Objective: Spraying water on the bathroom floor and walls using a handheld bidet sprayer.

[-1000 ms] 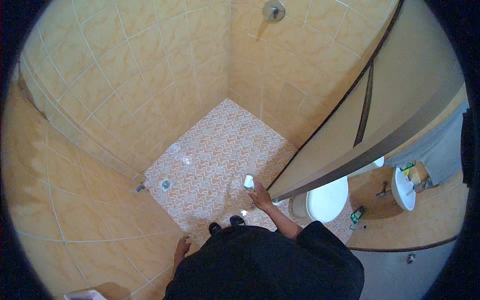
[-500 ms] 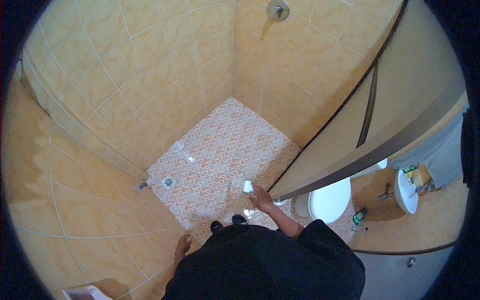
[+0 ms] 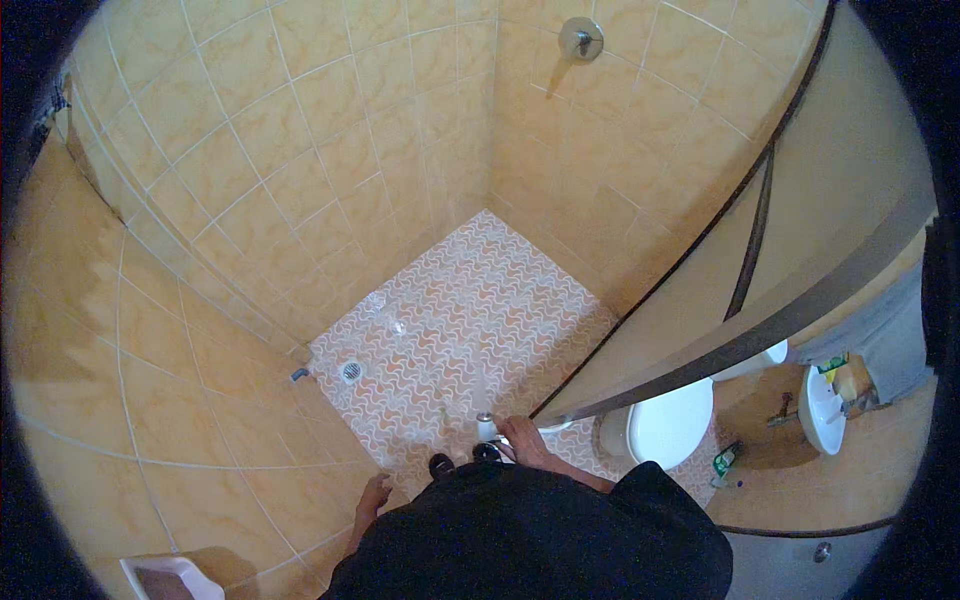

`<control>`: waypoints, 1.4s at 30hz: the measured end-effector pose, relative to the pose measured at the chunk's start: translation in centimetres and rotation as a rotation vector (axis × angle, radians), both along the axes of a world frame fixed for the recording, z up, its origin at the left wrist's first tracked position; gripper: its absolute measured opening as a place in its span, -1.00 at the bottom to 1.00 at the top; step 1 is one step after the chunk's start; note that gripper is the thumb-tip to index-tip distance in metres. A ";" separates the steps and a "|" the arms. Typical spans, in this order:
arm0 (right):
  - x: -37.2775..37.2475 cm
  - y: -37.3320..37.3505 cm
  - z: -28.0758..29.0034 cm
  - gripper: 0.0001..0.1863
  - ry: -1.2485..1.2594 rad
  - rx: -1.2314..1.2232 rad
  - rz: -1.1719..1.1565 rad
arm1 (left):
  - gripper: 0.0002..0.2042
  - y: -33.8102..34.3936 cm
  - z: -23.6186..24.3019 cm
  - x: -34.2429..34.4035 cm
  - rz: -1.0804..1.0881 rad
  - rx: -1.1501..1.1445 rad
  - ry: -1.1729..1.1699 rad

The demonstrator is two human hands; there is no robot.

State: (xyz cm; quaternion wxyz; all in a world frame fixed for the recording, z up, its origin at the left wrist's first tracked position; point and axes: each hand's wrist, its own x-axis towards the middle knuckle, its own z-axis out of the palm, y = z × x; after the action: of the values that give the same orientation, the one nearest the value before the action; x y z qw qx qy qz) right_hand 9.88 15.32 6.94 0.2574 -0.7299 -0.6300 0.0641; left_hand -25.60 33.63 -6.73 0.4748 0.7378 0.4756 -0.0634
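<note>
My right hand (image 3: 522, 438) is closed around what looks like a white hand sprayer (image 3: 486, 426), held low just in front of my feet. A faint pale streak, like water spray, runs from its head over the patterned tile floor (image 3: 480, 300). Something thin and white, perhaps a hose, shows to the right of that hand. My left hand (image 3: 374, 493) hangs by the left tiled wall with fingers loosely apart and nothing in it. Dark shoes (image 3: 441, 466) show below my black clothing.
A glass partition (image 3: 690, 350) with a dark edge curves along the right. Beyond it are a white toilet (image 3: 672, 425), a sink (image 3: 822, 410) and a green-labelled bottle (image 3: 726, 460). A round floor drain (image 3: 351, 372) lies at left near a short pipe (image 3: 299, 375). A shower valve (image 3: 581, 39) is on the far wall.
My right hand has drawn the sprayer back toward my feet, close to the partition's lower end. The view has shifted slightly, so the room sits lower and farther right. My left hand has barely moved.
</note>
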 end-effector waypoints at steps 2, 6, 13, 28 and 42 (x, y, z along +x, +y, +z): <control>0.4 -0.3 0.1 -0.44 0.019 0.023 0.000 | -0.62 -0.4 3.8 2.1 -0.127 0.093 -0.019; 0.6 -0.3 0.6 -0.41 0.020 0.102 0.020 | -0.62 -0.2 1.4 1.5 -0.158 0.119 0.088; 0.8 -0.1 1.9 -0.57 0.022 0.176 -0.043 | -0.62 -0.4 1.8 2.3 -0.091 0.039 0.056; 0.2 0.3 1.5 -0.51 -0.021 -0.037 0.133 | -0.64 -1.2 -0.3 1.2 -0.072 0.044 0.016; 0.0 0.2 0.7 -0.52 -0.053 -0.039 0.273 | -0.59 -3.0 2.7 2.3 -0.046 0.077 0.058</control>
State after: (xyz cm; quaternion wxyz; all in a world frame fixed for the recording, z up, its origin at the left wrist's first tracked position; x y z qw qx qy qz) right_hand 9.92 15.47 7.61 0.2152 -0.6435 -0.7288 0.0913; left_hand -23.26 30.58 -4.04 0.4302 0.7643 0.4740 -0.0774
